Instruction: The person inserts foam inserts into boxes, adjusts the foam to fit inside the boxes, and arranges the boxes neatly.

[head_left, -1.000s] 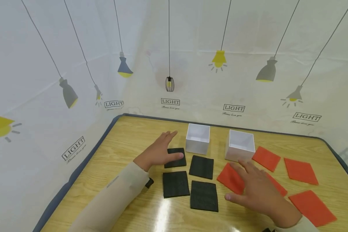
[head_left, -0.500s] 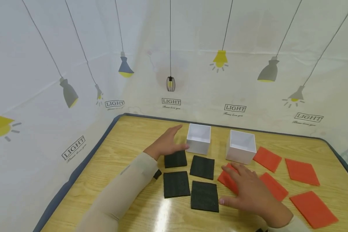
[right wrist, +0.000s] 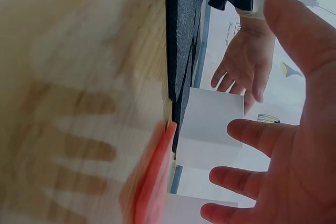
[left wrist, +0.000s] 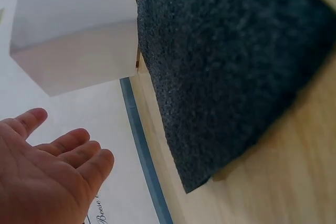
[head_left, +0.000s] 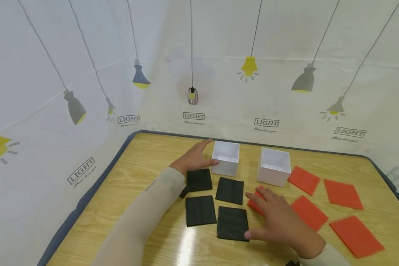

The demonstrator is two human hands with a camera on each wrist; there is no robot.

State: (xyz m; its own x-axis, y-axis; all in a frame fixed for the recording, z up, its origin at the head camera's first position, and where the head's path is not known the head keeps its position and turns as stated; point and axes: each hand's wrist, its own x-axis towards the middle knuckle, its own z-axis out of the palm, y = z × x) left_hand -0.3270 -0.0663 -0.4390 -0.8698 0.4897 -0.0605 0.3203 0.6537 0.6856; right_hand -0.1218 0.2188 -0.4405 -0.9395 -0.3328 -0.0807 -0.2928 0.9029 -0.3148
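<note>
My left hand [head_left: 194, 157] reaches to the left side of the left white box [head_left: 227, 169], its thumb overlapping the near left corner in the head view. The left wrist view shows its fingers [left wrist: 68, 141] spread with nothing held. Below that hand lies a black foam square [head_left: 199, 180], one of several set in two rows. My right hand [head_left: 279, 221] hovers over the table, fingers apart and holding nothing. It partly hides a red square [head_left: 255, 207], and its thumb tip overlaps the nearest black square [head_left: 232, 221]. In the right wrist view its fingers [right wrist: 247, 179] are extended.
A second white box [head_left: 274, 175] stands to the right of the first, its top open too. More red squares, among them one at the far right [head_left: 344, 194], lie on the wooden table [head_left: 146, 155]. A lamp-printed cloth [head_left: 219, 99] hangs behind the table's edge.
My left hand has moved forward and right, from above the black squares to the left box. The right hand has shifted left, baring more of one red square. Boxes and squares keep their places.
</note>
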